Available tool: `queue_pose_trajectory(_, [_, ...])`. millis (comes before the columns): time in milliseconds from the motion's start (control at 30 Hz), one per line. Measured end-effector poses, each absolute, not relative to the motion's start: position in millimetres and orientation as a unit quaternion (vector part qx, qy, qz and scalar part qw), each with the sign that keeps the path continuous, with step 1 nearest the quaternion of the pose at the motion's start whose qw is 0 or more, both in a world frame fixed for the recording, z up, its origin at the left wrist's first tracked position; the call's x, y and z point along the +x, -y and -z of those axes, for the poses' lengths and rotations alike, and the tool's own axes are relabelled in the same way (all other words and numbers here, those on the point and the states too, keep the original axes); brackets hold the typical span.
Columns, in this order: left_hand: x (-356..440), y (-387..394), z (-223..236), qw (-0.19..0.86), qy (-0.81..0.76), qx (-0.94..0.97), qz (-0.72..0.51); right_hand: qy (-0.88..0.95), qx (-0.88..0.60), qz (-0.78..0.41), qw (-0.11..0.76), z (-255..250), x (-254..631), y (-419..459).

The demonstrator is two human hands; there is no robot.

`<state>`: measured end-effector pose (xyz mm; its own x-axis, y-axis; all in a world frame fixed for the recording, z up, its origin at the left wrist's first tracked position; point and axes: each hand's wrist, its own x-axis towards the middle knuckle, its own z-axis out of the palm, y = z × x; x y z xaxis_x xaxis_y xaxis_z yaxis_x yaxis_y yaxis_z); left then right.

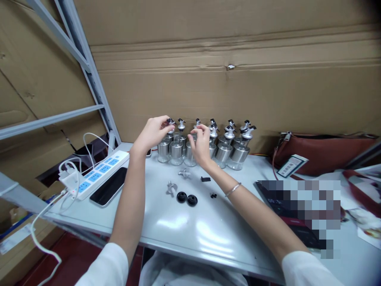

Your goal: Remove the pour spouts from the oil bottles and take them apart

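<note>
Glass oil bottles with metal bands (176,149) stand upright in two rows against the cardboard. Most carry silver pour spouts with black flip caps (229,132); some front bottles at the left have none. My left hand (154,133) is at the rear left bottle, its thumb and fingers closed about the pour spout (170,122). Above the front bottles hovers my right hand (201,143), fingers loosely curled and apart, with nothing visible in it. On the table lie two loose silver spouts (172,188), two black round stoppers (192,200), a black cap piece (205,179) and small black bits (213,195).
At the left are a white power strip (101,174) with plugged cables and a black phone (109,186). A brown leather bag (324,153) with a tag sits at the right, behind a partly blurred dark device (285,206). Grey shelf posts (95,79) rise at the left.
</note>
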<state>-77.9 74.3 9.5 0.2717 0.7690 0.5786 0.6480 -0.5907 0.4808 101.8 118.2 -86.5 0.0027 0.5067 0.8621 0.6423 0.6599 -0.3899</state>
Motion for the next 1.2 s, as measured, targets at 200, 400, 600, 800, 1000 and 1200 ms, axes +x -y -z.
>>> queue_pose_trajectory(200, [-80.9, -69.9, -13.8, 0.06, -0.448, 0.791, -0.412, 0.865, -0.453, -0.061, 0.206, 92.5, 81.1, -39.2])
queue_pose_trajectory(400, [-79.7, -64.1, -15.8, 0.068, -0.463, 0.804, -0.367, 0.871, -0.473, -0.131, 0.022, 106.7, 63.8, -27.5])
queue_pose_trajectory(600, [-79.2, -61.5, -16.8, 0.07, -0.465, 0.811, -0.348, 0.892, -0.434, -0.124, 0.005, 106.5, 67.0, -51.7])
queue_pose_trajectory(800, [-77.2, -60.7, -16.8, 0.097, -0.476, 0.809, -0.332, 0.898, -0.421, -0.13, -0.006, 109.3, 83.6, -74.2])
queue_pose_trajectory(1000, [-77.5, -61.3, -16.0, 0.1, -0.473, 0.812, -0.328, 0.909, -0.394, -0.129, 0.047, 110.7, 89.7, -71.3])
queue_pose_trajectory(1200, [-81.8, -63.7, -15.0, 0.092, -0.477, 0.81, -0.328, 0.92, -0.377, -0.076, 0.074, 107.8, 89.6, -63.2])
